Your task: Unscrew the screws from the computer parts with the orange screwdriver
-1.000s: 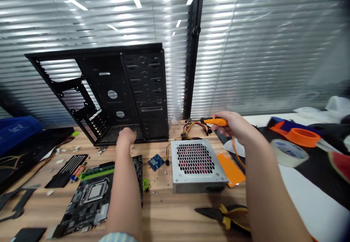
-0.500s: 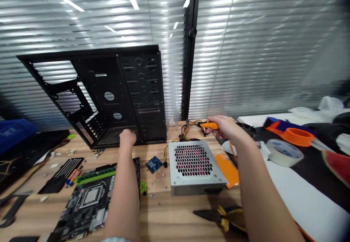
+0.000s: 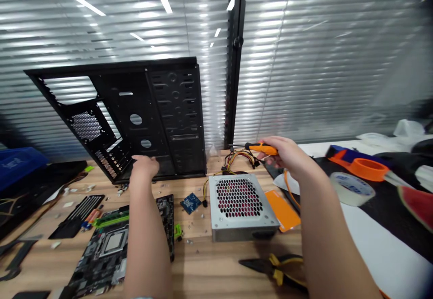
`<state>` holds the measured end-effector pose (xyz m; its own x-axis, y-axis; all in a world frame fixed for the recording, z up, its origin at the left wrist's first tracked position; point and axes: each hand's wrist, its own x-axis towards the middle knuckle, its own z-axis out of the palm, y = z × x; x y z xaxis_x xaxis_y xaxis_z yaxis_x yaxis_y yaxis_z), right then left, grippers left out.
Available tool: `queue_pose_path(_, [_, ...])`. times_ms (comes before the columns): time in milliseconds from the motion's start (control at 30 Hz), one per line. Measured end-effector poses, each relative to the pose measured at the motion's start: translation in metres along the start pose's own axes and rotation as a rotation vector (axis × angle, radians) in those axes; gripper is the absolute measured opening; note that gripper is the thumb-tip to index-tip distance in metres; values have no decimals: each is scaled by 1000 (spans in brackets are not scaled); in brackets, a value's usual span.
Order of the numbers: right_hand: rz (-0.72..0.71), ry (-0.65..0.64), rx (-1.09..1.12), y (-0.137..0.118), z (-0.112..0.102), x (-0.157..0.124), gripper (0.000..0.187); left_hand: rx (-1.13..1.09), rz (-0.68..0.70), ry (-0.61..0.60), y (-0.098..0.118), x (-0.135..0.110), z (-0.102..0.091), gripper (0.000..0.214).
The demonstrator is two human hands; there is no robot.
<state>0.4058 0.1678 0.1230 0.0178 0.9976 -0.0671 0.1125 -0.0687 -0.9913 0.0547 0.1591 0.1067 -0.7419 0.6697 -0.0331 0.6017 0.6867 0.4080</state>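
currently, the right hand (image 3: 287,154) is gripping a light, stiff orange-handled screwdriver (image 3: 262,148) by its handle, fingers (image 3: 270,148) closed, above the tabletop (image 3: 203,267); the left hand (image 3: 145,166) is hovering by the black steel computer chassis (image 3: 179,123), its fingers' state unclear.

computer chassis (image 3: 182,123) on wooden table (image 3: 199,267)

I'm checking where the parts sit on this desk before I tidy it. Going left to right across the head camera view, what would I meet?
Blue plastic crate, green RAM stick, small blue circuit board, silver power supply unit, orange card, roll of tape.
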Motion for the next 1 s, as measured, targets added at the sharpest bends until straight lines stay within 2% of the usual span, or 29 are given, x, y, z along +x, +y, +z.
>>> queue_pose_path(100, [-47, 38, 23, -6, -2, -8, 18, 22, 33, 12, -4, -15, -20, 82])
queue_pose_path(233, [-122, 84, 64, -15, -5, -21, 17, 34, 148, 52, -7, -28, -36, 61])
queue_pose_path(367, [-203, 107, 126, -25, -8, -36, 19, -3, 263, 112, -3, -36, -40, 46])
queue_pose_path(567, [-308, 110, 156, -32, -12, -53, 24, -52, 402, 77, 14, -55, -40, 47])
queue_pose_path(667, [-250, 60, 150, -28, -12, -47, 24, -51, 464, 33, 18, -60, -37, 48])
queue_pose_path(767, [-120, -37, 90, -18, -11, -29, 23, -24, 518, -23, 19, -61, -33, 48])
queue_pose_path(900, [50, -132, -33, 2, -5, -1, 18, 13, 532, -97, 18, -61, -31, 50])
queue_pose_path(1000, [116, -161, -69, 15, -1, 14, 17, 26, 520, -112, 17, -61, -32, 53])
